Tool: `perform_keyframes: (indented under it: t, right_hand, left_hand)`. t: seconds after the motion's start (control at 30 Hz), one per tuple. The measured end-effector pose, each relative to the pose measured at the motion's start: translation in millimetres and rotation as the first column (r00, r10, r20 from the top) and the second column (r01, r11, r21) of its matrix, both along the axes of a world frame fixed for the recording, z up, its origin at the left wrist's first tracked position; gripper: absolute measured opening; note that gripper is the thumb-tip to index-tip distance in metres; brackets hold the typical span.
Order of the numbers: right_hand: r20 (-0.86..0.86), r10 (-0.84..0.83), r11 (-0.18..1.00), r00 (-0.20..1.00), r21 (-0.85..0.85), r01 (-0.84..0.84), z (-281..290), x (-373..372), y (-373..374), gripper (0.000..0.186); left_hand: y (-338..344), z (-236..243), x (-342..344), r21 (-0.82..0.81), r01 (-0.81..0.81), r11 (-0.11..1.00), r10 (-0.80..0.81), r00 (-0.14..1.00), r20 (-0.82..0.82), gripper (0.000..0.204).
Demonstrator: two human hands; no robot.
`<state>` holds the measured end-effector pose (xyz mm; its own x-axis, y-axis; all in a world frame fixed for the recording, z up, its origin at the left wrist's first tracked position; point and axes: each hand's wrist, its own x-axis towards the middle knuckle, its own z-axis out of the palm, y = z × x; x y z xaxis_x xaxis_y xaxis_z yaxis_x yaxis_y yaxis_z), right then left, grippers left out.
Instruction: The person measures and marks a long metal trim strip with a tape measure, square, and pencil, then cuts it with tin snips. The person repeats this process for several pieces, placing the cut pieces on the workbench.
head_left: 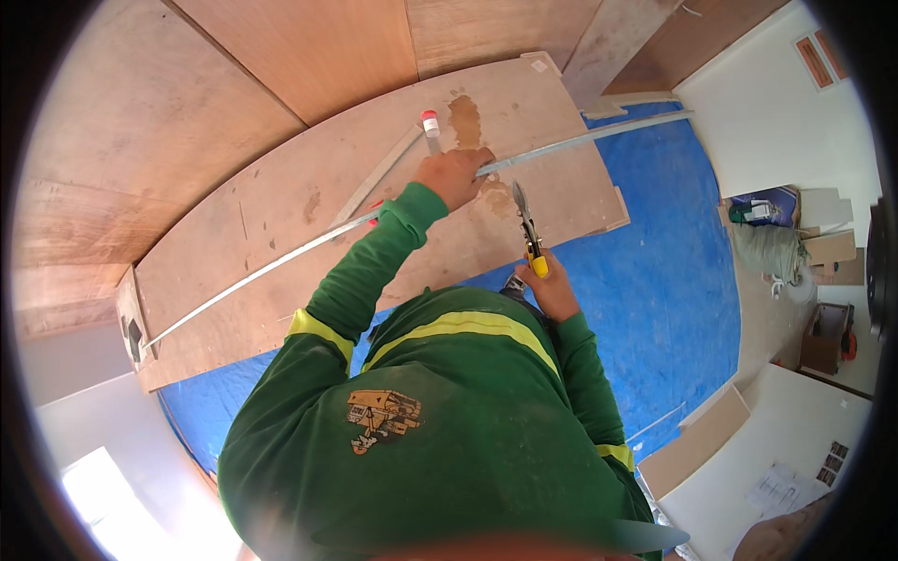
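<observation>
My left hand [455, 178] is closed around a long, thin metal strip [589, 138]. The strip runs slantwise over a wooden bench board [253, 224], its right end reaching past the board's edge. In my right hand [556, 288] is a pair of tin snips [528, 227] with yellow on the handles. Their blades point away from me, just below the strip and apart from it. The fingers of the right hand wrap round the handles and are partly hidden. A small tube with a red cap [430, 123] is beyond my left hand.
A narrow wooden batten [382, 172] lies on the board, with a red object [376, 211] near its lower end. Blue sheeting [664, 252] covers the floor. Plywood panels [318, 47] stand behind the board. Bags and boxes [786, 238] are at the right, beside a white wall.
</observation>
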<state>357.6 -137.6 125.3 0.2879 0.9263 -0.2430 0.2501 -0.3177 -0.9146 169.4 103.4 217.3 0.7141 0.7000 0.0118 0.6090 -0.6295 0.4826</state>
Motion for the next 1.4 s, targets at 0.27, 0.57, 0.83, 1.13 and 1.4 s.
perform_keyframes:
  t: [0.27, 0.57, 0.83, 1.13, 1.4]
  right_hand:
    - [0.016, 0.029, 0.992, 0.999, -0.122, -0.027, 1, 8, 6, 0.039]
    - [-0.037, 0.025, 0.992, 0.999, -0.125, -0.030, 4, 9, 7, 0.048]
    - [0.012, 0.037, 0.985, 0.999, -0.171, -0.035, 4, 9, -2, 0.058]
    - [0.009, 0.042, 0.991, 0.999, -0.125, -0.040, 23, 6, 1, 0.061]
    - [0.119, 0.024, 0.999, 0.993, -0.047, -0.018, 17, 0, -2, 0.041]
  left_hand:
    - [-1, 14, 3, -0.148, 0.076, 0.986, -0.075, 0.997, 0.018, 0.035]
    - [-8, -5, 5, -0.086, 0.063, 0.994, -0.055, 0.994, 0.094, 0.028]
    - [-8, 2, 6, -0.232, 0.057, 0.971, -0.037, 0.995, 0.091, 0.032]
    - [-14, 5, 5, -0.169, 0.088, 0.982, -0.069, 0.991, 0.113, 0.032]
    - [-40, 10, 3, -0.097, 0.032, 0.995, -0.018, 0.989, 0.146, 0.032]
